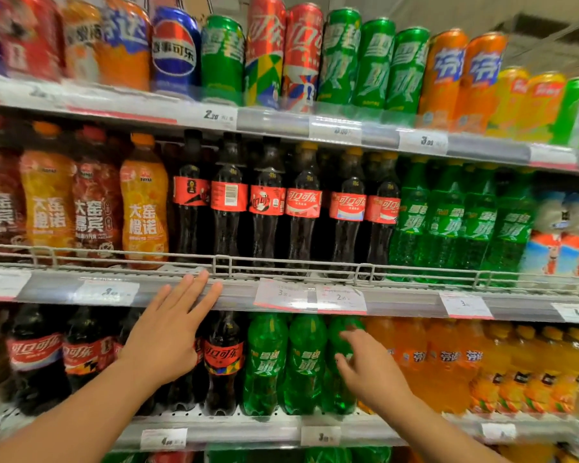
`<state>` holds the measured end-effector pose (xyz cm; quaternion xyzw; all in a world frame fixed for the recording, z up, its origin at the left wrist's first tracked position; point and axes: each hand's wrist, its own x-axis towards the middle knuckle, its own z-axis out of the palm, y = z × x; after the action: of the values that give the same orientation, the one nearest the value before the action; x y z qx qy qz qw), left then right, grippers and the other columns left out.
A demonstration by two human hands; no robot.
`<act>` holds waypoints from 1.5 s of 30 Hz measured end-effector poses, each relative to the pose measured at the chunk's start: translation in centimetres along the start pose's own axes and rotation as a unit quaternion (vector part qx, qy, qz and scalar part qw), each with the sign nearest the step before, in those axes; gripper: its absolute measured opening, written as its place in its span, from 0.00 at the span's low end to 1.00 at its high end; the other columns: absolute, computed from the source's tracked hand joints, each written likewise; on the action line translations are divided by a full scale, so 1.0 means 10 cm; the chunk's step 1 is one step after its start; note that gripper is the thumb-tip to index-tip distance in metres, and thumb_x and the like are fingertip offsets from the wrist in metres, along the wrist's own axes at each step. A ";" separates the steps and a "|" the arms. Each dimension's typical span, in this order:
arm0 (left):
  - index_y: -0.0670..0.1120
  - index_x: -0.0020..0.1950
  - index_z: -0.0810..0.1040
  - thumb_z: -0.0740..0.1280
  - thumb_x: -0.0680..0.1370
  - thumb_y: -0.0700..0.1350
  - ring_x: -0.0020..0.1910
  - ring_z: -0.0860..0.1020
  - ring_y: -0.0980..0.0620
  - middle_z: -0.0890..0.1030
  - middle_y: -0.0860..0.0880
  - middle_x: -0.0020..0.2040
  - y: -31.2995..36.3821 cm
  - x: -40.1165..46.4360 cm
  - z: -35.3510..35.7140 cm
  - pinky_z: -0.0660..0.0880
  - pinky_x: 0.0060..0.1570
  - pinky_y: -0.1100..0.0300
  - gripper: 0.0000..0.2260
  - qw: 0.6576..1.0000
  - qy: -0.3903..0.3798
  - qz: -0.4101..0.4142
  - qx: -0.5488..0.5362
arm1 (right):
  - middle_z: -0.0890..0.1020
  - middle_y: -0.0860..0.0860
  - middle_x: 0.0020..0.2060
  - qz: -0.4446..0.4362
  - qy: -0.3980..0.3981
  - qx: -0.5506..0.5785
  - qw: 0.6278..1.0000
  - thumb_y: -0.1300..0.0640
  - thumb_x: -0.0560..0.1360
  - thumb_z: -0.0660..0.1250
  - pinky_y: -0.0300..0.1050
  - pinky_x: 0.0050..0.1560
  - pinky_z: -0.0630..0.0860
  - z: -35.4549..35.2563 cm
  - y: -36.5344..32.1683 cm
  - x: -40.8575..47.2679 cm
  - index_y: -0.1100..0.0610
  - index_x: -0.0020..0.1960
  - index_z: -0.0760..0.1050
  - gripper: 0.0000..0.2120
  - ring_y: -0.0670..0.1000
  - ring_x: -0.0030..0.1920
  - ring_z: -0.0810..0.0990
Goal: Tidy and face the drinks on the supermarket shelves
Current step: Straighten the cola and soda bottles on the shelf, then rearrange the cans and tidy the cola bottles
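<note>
My fingers (194, 289) are straight and spread on my left hand (168, 332), their tips touching the front edge of the middle shelf (398, 300) just left of a pair of price tags (310, 297); they hold nothing. My right hand (370, 369) is lower, its fingers loosely extended and empty, reaching at a green bottle (340, 362) on the lower shelf, contact uncertain through blur. Beside it: two more green bottles (284, 362), cola bottles (223, 362) to the left, orange bottles (475, 365) to the right. Behind the wire rail (281, 262), the middle shelf carries dark cola bottles (301, 205); one (229, 198) shows its barcode outward. Farthest up, a row of cans (340, 58).
</note>
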<state>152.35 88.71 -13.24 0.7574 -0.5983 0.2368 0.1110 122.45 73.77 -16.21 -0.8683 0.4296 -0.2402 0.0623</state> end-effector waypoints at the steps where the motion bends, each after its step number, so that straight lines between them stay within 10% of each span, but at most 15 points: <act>1: 0.56 0.74 0.31 0.64 0.68 0.44 0.75 0.36 0.51 0.31 0.51 0.75 -0.02 0.02 -0.04 0.38 0.73 0.53 0.47 1.000 -0.010 0.007 -0.003 | 0.76 0.40 0.59 -0.051 -0.009 -0.018 0.998 0.48 0.78 0.62 0.39 0.58 0.76 -0.06 -0.11 -0.07 0.45 0.66 0.71 0.17 0.42 0.55 0.76; 3: 0.57 0.75 0.33 0.61 0.69 0.44 0.77 0.38 0.51 0.30 0.52 0.74 -0.06 0.04 -0.14 0.40 0.73 0.55 0.46 0.999 -0.031 0.021 0.001 | 0.76 0.37 0.54 -0.127 0.020 -0.018 0.992 0.50 0.77 0.60 0.37 0.57 0.74 -0.19 -0.37 -0.10 0.44 0.63 0.73 0.15 0.41 0.55 0.75; 6: 0.58 0.77 0.36 0.58 0.69 0.40 0.77 0.39 0.52 0.32 0.54 0.75 -0.10 0.06 -0.25 0.40 0.74 0.57 0.44 0.998 -0.058 0.029 -0.024 | 0.67 0.46 0.72 -0.146 0.099 -0.028 0.984 0.56 0.78 0.58 0.42 0.71 0.62 -0.30 -0.72 0.06 0.50 0.73 0.67 0.23 0.48 0.71 0.64; 12: 0.55 0.78 0.40 0.58 0.71 0.35 0.77 0.37 0.51 0.34 0.52 0.77 -0.11 0.06 -0.47 0.41 0.75 0.53 0.42 0.988 -0.132 0.053 -0.057 | 0.53 0.51 0.79 -0.078 0.023 -0.145 0.986 0.63 0.77 0.58 0.44 0.76 0.50 -0.19 -0.99 0.08 0.54 0.79 0.53 0.32 0.51 0.78 0.50; 17: 0.55 0.78 0.53 0.57 0.75 0.39 0.77 0.49 0.47 0.46 0.51 0.80 -0.30 0.15 -0.80 0.62 0.70 0.46 0.32 0.973 -0.207 0.094 -0.027 | 0.73 0.53 0.68 0.004 -0.072 -0.105 0.992 0.56 0.76 0.60 0.47 0.65 0.71 -0.65 -1.26 0.23 0.50 0.69 0.71 0.21 0.53 0.67 0.71; 23: 0.49 0.64 0.72 0.62 0.73 0.46 0.61 0.71 0.47 0.76 0.49 0.59 -0.73 0.39 -1.60 0.73 0.58 0.51 0.19 0.984 0.071 0.141 0.079 | 0.74 0.49 0.67 -0.126 0.158 -0.087 0.975 0.57 0.75 0.62 0.38 0.66 0.63 -1.44 -1.86 0.69 0.54 0.68 0.73 0.21 0.51 0.69 0.70; 26: 0.45 0.60 0.79 0.73 0.61 0.47 0.53 0.78 0.45 0.79 0.45 0.56 -1.02 0.55 -2.01 0.79 0.48 0.53 0.28 0.964 0.220 0.127 0.080 | 0.58 0.49 0.77 -0.126 0.212 -0.093 0.965 0.55 0.76 0.61 0.43 0.72 0.58 -1.72 -2.14 0.98 0.51 0.76 0.61 0.29 0.50 0.76 0.54; 29: 0.46 0.78 0.52 0.63 0.73 0.50 0.76 0.54 0.42 0.53 0.43 0.78 -1.26 0.72 -2.13 0.56 0.73 0.48 0.36 0.974 0.187 0.065 0.110 | 0.50 0.50 0.79 -0.091 0.213 -0.111 0.966 0.55 0.75 0.62 0.48 0.72 0.61 -1.81 -2.25 1.18 0.50 0.78 0.53 0.34 0.51 0.77 0.51; 32: 0.48 0.78 0.37 0.57 0.76 0.51 0.77 0.41 0.46 0.39 0.47 0.79 -1.32 0.85 -2.12 0.45 0.75 0.49 0.37 0.976 0.160 0.048 0.137 | 0.53 0.51 0.78 -0.097 0.238 -0.128 0.958 0.58 0.74 0.62 0.45 0.73 0.57 -1.76 -2.22 1.26 0.52 0.78 0.54 0.35 0.52 0.77 0.50; 36: 0.49 0.77 0.34 0.56 0.75 0.53 0.77 0.40 0.47 0.37 0.48 0.78 -1.07 1.00 -2.10 0.44 0.74 0.49 0.39 0.978 0.152 0.055 0.132 | 0.49 0.53 0.79 -0.133 0.251 -0.160 0.945 0.61 0.72 0.61 0.40 0.72 0.41 -1.69 -2.09 1.29 0.52 0.79 0.50 0.38 0.52 0.78 0.45; 45: 0.51 0.79 0.42 0.60 0.72 0.51 0.78 0.44 0.46 0.45 0.48 0.79 -0.84 1.12 -1.96 0.46 0.74 0.44 0.40 0.982 0.163 -0.012 0.090 | 0.47 0.52 0.79 -0.137 0.216 -0.150 0.955 0.59 0.75 0.61 0.45 0.75 0.49 -1.78 -2.05 1.27 0.50 0.80 0.48 0.37 0.51 0.78 0.44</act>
<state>157.85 90.19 10.15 0.7230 -0.5389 0.4087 0.1409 135.28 78.50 10.49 -0.8458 0.3404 -0.3609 -0.1961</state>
